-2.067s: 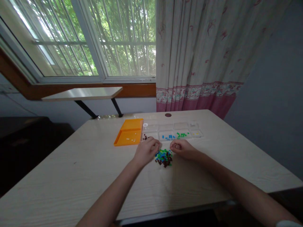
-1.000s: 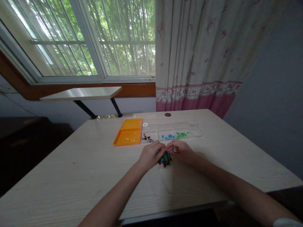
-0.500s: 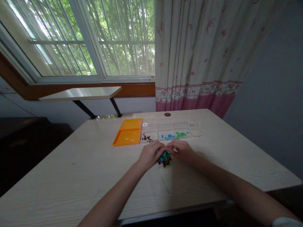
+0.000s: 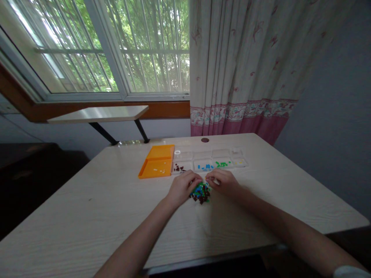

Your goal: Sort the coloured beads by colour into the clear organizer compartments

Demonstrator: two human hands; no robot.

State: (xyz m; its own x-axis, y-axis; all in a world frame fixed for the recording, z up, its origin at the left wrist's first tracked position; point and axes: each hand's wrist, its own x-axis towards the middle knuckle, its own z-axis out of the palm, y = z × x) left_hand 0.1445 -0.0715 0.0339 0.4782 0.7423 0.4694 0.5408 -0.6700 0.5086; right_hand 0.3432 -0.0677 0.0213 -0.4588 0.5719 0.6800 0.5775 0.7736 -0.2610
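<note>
A small heap of tiny blue, green and dark brown pieces lies on the table between my hands. My left hand rests at the heap's left side, thumb and fingers drawn together near the pieces; whether anything is between them is too small to make out. On the other side, my right hand is closed in a pinch, with a tiny yellow piece at its fingertips. Just beyond the hands sits a clear compartment box, its near compartments holding brown pieces, blue pieces, green pieces and yellow pieces.
An open orange case with a few white bits stands left of the clear box. The pale wooden table has a raised shelf on black legs at its back left. Behind are a barred window and a curtain.
My fingertips, which met above the heap, have come apart. The left hand has shifted slightly left, showing more of the heap, and the yellow piece stays with the right fingertips.
</note>
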